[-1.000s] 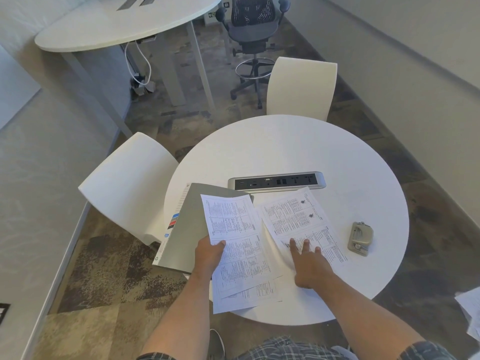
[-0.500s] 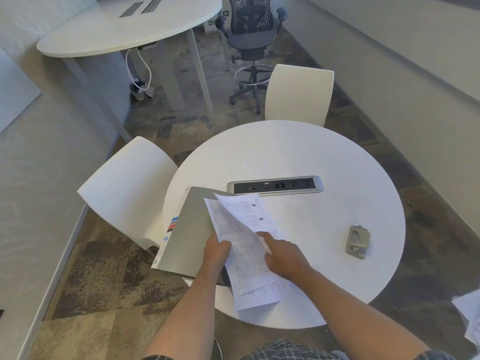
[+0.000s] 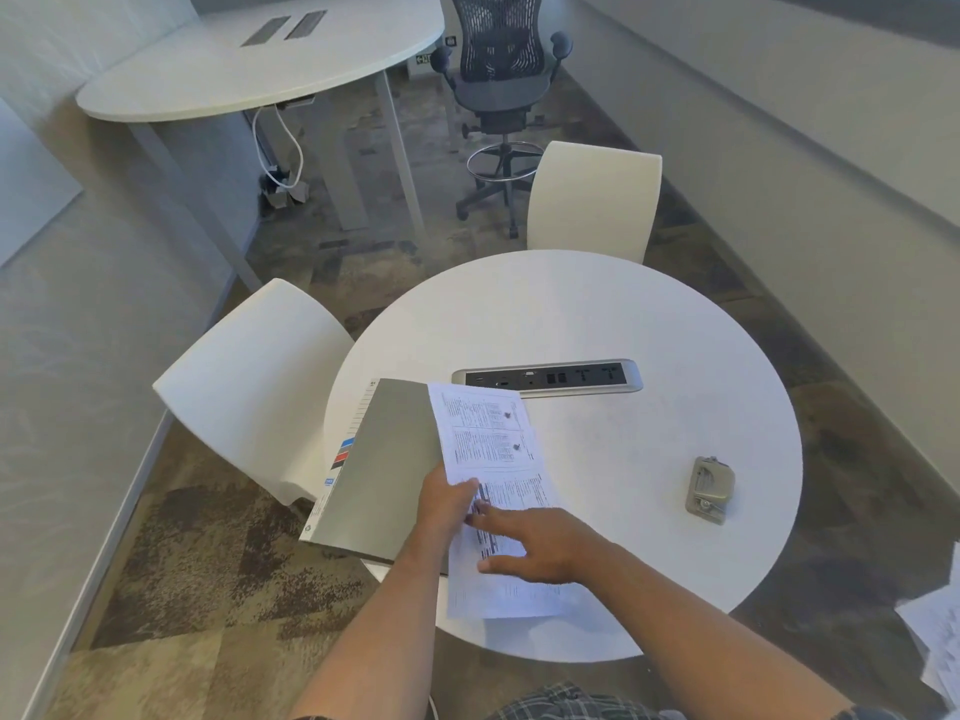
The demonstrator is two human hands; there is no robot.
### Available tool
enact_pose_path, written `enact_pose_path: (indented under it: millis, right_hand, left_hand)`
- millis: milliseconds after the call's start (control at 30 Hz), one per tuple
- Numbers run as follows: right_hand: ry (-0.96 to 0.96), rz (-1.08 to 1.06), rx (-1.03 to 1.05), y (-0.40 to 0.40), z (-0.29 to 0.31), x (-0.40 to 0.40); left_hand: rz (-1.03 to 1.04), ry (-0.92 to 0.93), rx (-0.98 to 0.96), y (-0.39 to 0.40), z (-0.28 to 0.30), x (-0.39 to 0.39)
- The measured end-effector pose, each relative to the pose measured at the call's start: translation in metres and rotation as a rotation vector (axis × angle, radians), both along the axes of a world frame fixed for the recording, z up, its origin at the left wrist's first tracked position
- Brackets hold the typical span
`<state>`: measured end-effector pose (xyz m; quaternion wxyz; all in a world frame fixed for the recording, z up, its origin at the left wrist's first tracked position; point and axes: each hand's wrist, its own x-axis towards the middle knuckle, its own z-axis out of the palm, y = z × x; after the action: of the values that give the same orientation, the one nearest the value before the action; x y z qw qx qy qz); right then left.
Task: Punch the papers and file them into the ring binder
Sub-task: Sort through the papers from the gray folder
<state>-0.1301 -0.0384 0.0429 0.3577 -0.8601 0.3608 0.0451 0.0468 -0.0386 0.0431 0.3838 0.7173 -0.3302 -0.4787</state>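
Observation:
Printed papers [image 3: 488, 444] lie gathered in one loose stack on the round white table [image 3: 597, 314], partly over a closed grey ring binder [image 3: 384, 465] at the table's left edge. My left hand [image 3: 445, 504] pinches the stack's left edge. My right hand [image 3: 540, 543] lies flat on the lower part of the stack, fingers spread. A grey hole punch [image 3: 709, 490] sits apart on the right side of the table, untouched.
A silver power socket strip [image 3: 545, 377] is set into the table behind the papers. White chairs stand at the left [image 3: 249, 387] and at the far side [image 3: 592, 200]. More loose sheets [image 3: 935, 636] show at the right frame edge. A second desk [image 3: 260, 59] and an office chair [image 3: 498, 85] stand beyond.
The sheets that lay spread in two groups have been drawn together into one stack. My right hand slid left onto it, and my left hand kept its hold.

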Motion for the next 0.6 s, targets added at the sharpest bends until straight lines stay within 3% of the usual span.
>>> enact_pose_path:
  millis: [100,233,300,433,600]
  right_hand:
    - [-0.088,-0.24,0.027,-0.01,-0.002,-0.015]
    - [-0.526,-0.993,0.073,-0.028,-0.003,-0.041]
    - [-0.624,-1.212,0.193,-0.04,-0.004,-0.057]
    - [-0.736,-1.185,0.659,-0.055,-0.001,-0.082]
    - [-0.909,-1.053,0.607,-0.057,0.018,-0.086]
  left_hand:
    - [0.016,0.05,0.029,0.0,0.005,0.001]
    - [-0.014,0.197,0.041,-0.008,0.012,0.009]
    - [-0.054,0.243,0.03,-0.01,0.013,0.011]
    - [-0.124,0.303,0.016,-0.017,0.016,0.01]
    - [-0.159,0.381,-0.003,-0.028,0.026,0.002]
